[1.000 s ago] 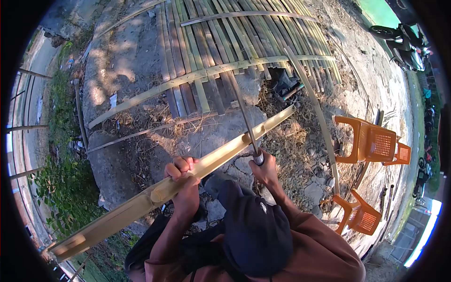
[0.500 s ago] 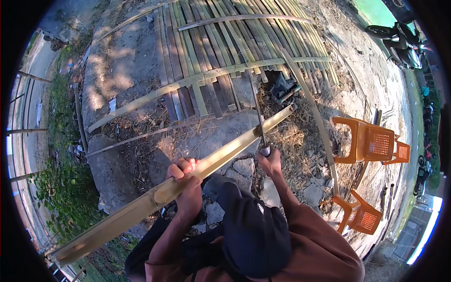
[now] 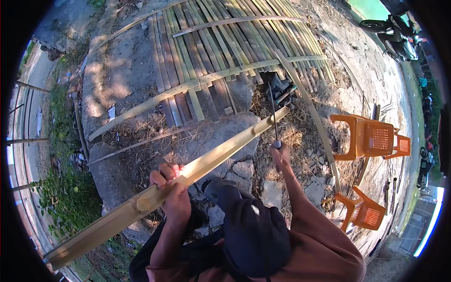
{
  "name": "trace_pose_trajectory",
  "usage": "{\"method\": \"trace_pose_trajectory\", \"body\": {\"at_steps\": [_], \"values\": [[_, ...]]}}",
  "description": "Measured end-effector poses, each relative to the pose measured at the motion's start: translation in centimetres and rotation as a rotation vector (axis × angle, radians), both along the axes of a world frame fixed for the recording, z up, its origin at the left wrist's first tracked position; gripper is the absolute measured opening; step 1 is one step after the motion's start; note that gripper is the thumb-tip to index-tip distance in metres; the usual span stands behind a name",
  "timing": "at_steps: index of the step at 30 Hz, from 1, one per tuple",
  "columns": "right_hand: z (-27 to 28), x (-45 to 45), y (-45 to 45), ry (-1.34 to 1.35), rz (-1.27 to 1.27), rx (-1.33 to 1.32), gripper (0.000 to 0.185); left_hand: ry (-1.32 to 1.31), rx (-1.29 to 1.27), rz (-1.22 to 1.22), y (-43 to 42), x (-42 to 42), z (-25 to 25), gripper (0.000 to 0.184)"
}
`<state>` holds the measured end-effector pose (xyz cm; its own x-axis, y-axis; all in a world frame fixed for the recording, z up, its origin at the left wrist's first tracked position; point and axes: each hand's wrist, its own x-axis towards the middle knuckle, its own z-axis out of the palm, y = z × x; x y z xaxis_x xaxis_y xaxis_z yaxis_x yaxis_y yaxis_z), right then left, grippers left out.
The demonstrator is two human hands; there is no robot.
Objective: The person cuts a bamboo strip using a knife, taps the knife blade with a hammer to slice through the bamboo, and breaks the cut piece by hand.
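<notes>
A long split bamboo piece (image 3: 222,153) slants across the head view, from the lower left up towards the middle right, its hollow inner side and nodes showing. My left hand (image 3: 172,187) is closed around it near the middle, fingers over the upper edge and thumb on the near side. In my right hand (image 3: 281,157) is the handle of a machete (image 3: 274,113). Its long thin blade points away from me and crosses the bamboo close to its far end. Whether the edge touches the bamboo I cannot tell.
Beyond lies a panel of bamboo slats (image 3: 211,51) with crosswise strips. A loose bamboo strip (image 3: 310,105) runs beside it. Orange plastic chairs (image 3: 364,136) stand at right, with a motorbike (image 3: 394,35) farther back. Broken concrete and shavings cover the ground; a leafy bush (image 3: 68,192) grows left.
My left hand and the bamboo have shifted left and slightly down. My right hand has moved a little right and up, bringing the machete nearer the bamboo's far end.
</notes>
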<state>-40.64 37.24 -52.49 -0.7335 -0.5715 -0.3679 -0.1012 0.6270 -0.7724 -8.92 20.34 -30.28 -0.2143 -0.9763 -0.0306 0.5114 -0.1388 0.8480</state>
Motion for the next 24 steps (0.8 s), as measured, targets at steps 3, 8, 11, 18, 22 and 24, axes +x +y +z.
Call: {"method": "trace_pose_trajectory", "body": {"at_steps": [3, 8, 11, 18, 22, 24], "values": [[-2.1, -2.2, 2.3, -0.051, -0.082, 0.071, 0.022, -0.003, -0.079, -0.049, -0.4, -0.4, 0.3, 0.048], [4.5, 3.9, 2.5, -0.105, 0.055, 0.007, 0.023, -0.012, -0.101, -0.067, -1.4, -0.9, 0.4, 0.048], [6.4, 6.6, 2.1, -0.148, 0.241, -0.021, 0.026, -0.033, -0.037, -0.050, -1.6, -0.9, 0.5, 0.048], [15.6, 11.7, -4.5, -0.094, 0.542, -0.179, 0.030, -0.013, 0.018, -0.060, -2.3, 0.1, -0.8, 0.047], [13.4, 12.0, -5.2, -0.015, 0.457, -0.101, 0.023, 0.006, 0.019, -0.057, -2.1, 0.9, -1.7, 0.047], [12.4, 11.3, -5.0, -0.118, 0.358, -0.094, 0.023, 0.048, 0.046, -0.061, -1.3, 0.9, -2.2, 0.048]]}}
